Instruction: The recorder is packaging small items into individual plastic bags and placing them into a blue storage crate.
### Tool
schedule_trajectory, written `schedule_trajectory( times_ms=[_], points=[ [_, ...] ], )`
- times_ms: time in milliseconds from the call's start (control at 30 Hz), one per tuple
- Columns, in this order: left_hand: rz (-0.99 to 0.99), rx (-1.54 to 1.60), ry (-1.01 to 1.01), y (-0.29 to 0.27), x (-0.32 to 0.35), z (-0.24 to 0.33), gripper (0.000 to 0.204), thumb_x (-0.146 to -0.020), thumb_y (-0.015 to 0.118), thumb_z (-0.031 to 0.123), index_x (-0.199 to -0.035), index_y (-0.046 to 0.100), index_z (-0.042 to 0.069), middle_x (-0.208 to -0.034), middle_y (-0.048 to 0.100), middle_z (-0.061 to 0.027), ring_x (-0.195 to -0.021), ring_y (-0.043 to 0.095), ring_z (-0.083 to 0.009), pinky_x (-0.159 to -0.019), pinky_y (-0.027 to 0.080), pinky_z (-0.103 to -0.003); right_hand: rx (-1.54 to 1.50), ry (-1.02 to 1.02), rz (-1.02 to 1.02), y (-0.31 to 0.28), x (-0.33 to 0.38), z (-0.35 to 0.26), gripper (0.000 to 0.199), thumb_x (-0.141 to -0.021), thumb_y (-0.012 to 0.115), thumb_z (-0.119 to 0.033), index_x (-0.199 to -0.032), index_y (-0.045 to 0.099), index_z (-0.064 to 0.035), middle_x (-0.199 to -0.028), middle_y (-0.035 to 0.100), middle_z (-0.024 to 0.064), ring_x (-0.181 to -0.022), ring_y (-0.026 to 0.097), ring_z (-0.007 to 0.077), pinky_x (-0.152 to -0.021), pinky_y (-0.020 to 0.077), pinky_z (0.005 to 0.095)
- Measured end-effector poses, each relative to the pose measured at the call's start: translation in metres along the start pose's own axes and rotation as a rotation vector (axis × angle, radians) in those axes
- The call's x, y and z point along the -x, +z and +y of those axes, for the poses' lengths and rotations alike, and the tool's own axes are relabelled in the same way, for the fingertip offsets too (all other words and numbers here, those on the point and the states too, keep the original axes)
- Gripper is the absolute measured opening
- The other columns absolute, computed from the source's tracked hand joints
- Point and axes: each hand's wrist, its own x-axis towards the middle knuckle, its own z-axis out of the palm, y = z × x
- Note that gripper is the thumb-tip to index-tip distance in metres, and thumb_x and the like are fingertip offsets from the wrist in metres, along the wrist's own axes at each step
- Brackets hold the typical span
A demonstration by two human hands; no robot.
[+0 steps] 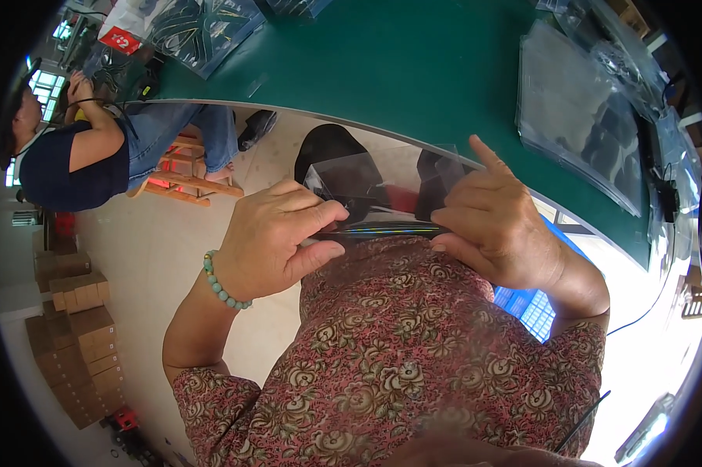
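Observation:
A clear plastic sheet [394, 219] spans the space between my hands, above my lap and just in front of the green table's edge. Its near edge looks folded and shines with coloured glints. My left hand [272, 237], with a bead bracelet at the wrist, pinches the sheet's left end between thumb and fingers. At the other end, my right hand [495, 226] grips the sheet with thumb and curled fingers, one finger pointing up. My dark-clad legs show through the plastic.
A stack of clear plastic sheets [577, 117] lies on the green table [390, 54], at the right. Bagged dark cords [199, 31] lie at the far left. A blue crate [534, 307] stands beside me. Leftward, a person [75, 167] sits on a wooden stool [184, 183], with cardboard boxes [86, 335] nearer.

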Motion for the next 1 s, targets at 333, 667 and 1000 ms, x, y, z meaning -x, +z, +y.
schedule_trajectory(
  times_ms=[333, 667, 1000],
  points=[
    [0.179, 0.013, 0.143, 0.015, 0.005, -0.004, 0.015, -0.077, 0.078, 0.018, -0.075, 0.066, 0.008, -0.067, 0.055, -0.0047, -0.068, 0.055, -0.0260, -0.083, 0.051, -0.044, -0.048, -0.025, 0.047, 0.006, 0.001, 0.006, 0.010, -0.080, 0.076, -0.011, -0.080, 0.069, -0.0043, -0.072, 0.062, 0.0072, -0.075, 0.065, 0.0249, -0.116, 0.0208, 0.0635],
    [0.131, 0.056, 0.179, 0.016, 0.008, -0.001, 0.019, -0.072, 0.081, 0.014, -0.071, 0.064, 0.006, -0.063, 0.051, -0.0042, -0.062, 0.052, -0.0240, -0.083, 0.052, -0.042, -0.233, -0.056, 0.001, 0.007, 0.001, 0.016, 0.014, -0.085, 0.073, -0.012, -0.074, 0.066, -0.0073, -0.071, 0.061, 0.0038, -0.074, 0.064, 0.0243, -0.118, 0.0193, 0.0601],
    [0.090, -0.096, 0.451, 0.010, -0.009, 0.018, 0.023, -0.069, 0.079, 0.023, -0.074, 0.061, 0.009, -0.068, 0.045, -0.0009, -0.070, 0.052, -0.0198, -0.078, 0.051, -0.035, 0.331, -0.036, -0.113, -0.009, -0.044, 0.003, 0.064, -0.066, 0.083, -0.027, -0.124, 0.062, -0.0084, -0.117, 0.063, 0.0085, -0.097, 0.061, 0.0290, -0.095, 0.0486, 0.0446]
  ],
)
